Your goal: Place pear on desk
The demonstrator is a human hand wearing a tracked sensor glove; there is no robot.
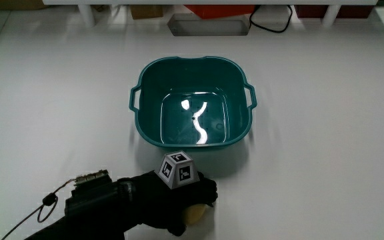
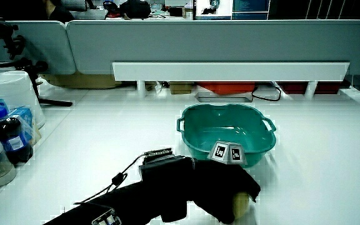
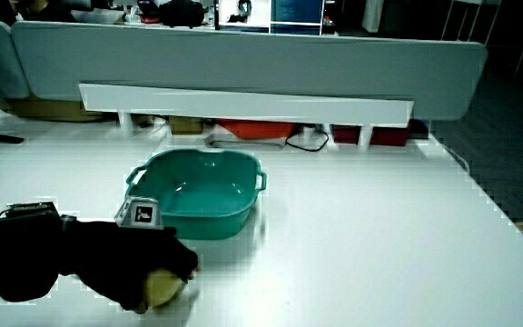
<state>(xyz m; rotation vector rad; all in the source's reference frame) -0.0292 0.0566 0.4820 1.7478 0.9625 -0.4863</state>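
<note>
One gloved hand low over the white surface, nearer to the person than the teal basin. Grip curled around a yellowish pear, fingers wrapped over its upper side; pear at or just above the surface, contact not discernible. Same pear seen under the fingers in both side views. Patterned cube on the back of the hand, close to the basin's near wall. Basin upright, nothing inside but glare on its floor. Dark bottle and white tub at the surface's edge, well apart from the hand, in a side view.
</note>
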